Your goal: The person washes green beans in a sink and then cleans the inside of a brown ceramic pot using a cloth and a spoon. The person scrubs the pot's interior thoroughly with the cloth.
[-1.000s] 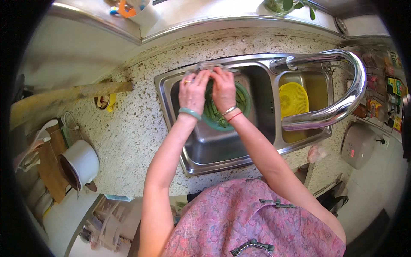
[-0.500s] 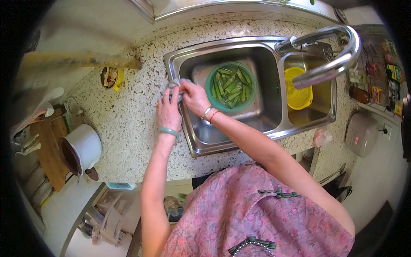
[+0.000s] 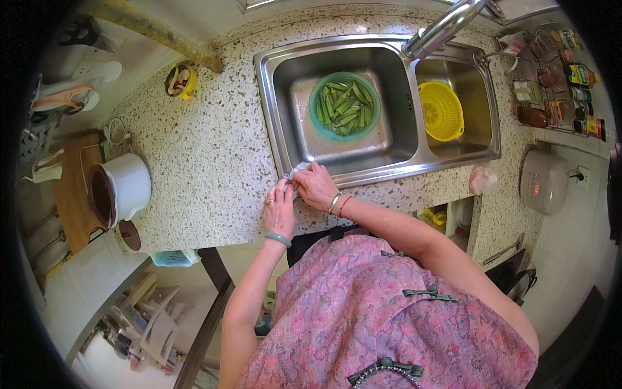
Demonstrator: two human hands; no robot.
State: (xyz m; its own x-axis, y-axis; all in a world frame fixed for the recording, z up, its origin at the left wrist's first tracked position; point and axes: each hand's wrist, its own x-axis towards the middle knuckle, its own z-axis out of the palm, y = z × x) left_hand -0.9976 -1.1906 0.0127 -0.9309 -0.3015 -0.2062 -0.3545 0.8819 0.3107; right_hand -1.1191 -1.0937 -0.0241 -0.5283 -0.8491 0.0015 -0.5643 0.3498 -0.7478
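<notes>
At the near left corner of the steel sink, both my hands are closed around a crumpled pale grey cloth. My left hand, with a ring and a green bangle, is over the counter beside the rim. My right hand, with a silver bangle and a red string, presses at the near rim. Much of the cloth is hidden under my fingers. Inside the large basin, a green bowl holds cut okra in water.
A yellow colander is in the small basin, near the faucet. A yellow cup stands at the back left. Farther left are a white pot and a wooden board. Spice bottles fill the right rack.
Both hands have moved with the cloth from the sink's left rim to its near left corner. The view has shifted, so the faucet now sits higher in the picture.
</notes>
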